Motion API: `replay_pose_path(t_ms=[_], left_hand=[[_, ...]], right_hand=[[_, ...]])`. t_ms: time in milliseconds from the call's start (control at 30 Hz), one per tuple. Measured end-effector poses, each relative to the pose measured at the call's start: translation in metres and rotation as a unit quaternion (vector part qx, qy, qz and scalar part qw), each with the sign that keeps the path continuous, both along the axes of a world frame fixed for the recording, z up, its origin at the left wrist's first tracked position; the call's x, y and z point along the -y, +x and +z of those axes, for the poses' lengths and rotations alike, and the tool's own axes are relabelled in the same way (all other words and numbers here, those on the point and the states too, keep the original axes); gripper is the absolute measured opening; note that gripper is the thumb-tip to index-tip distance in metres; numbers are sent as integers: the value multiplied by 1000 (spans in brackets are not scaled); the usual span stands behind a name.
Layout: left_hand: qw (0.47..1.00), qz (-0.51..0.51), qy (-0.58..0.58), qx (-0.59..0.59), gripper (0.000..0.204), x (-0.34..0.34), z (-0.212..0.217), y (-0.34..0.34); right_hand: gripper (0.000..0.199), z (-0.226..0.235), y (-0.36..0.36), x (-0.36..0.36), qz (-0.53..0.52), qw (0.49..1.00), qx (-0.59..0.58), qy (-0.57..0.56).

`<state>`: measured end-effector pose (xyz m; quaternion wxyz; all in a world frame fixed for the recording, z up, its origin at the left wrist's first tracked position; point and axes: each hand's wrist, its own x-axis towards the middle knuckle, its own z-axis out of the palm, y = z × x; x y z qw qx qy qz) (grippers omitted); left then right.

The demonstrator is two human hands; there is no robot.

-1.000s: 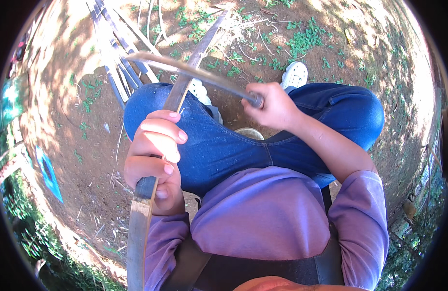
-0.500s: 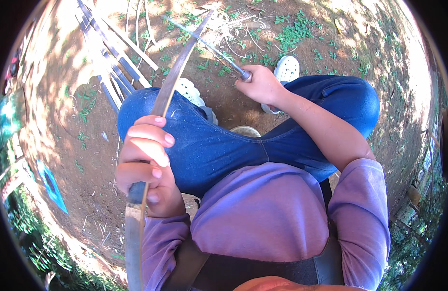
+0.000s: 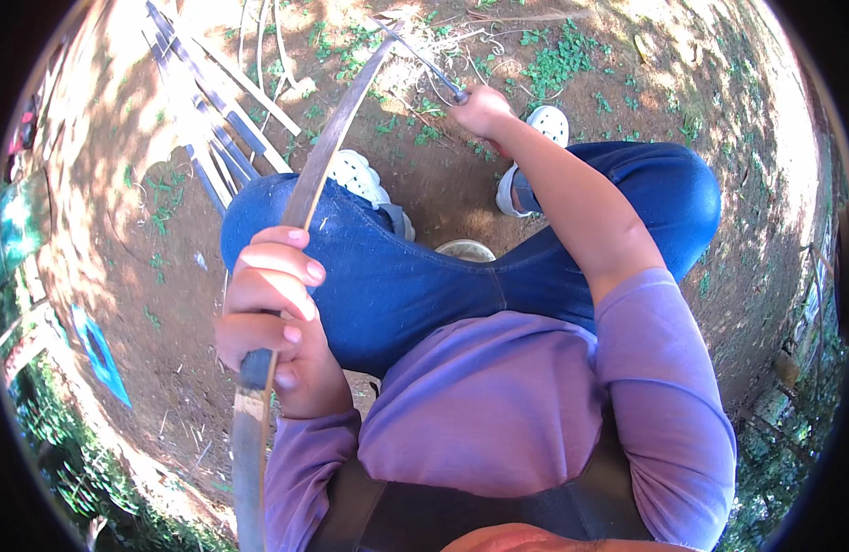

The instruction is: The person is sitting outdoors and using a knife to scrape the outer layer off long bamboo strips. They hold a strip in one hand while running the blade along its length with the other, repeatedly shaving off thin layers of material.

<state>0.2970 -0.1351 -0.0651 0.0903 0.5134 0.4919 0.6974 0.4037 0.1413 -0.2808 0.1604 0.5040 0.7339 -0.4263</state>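
My left hand (image 3: 273, 317) is wrapped round a long split bamboo strip (image 3: 331, 138). The strip runs from the lower left edge, past my bent left knee, and curves up to the far ground. My right hand (image 3: 485, 111) is stretched forward, closed round the handle of a thin-bladed knife (image 3: 432, 66). The blade points away to the far left, and its front part crosses the strip's far end in the picture; whether they touch I cannot tell. Most of the knife's handle is hidden in my fist.
Several dark and pale bamboo strips (image 3: 224, 124) lie on the ground at the far left. Thin curled shavings (image 3: 443, 55) are scattered beyond my feet, near green weeds (image 3: 564, 64). White clogs (image 3: 358, 177) are on my feet. A blue scrap (image 3: 98, 354) lies at the left.
My right hand has moved forward with the knife, its arm straightening, and the blade now lies nearer the strip's far end. My left hand has hardly shifted, still gripping the strip.
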Motion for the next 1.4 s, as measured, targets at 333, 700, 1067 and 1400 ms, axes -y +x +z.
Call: replay_pose_path(t_ms=[333,700,1067,1400], left_hand=[[1000,10,6,-4,27,0,1,-6],[995,70,28,64,39,-4,8,-26],[982,99,79,140,48,-6,18,-64],[990,68,47,110,39,-19,26,-63]], right_hand=[[43,-50,-10,-30,7,996,-93,7],[34,-92,-27,-39,45,989,-141,-23],[33,-94,-62,-50,-79,987,-30,-133],[29,-81,-59,-72,-28,991,46,-119]])
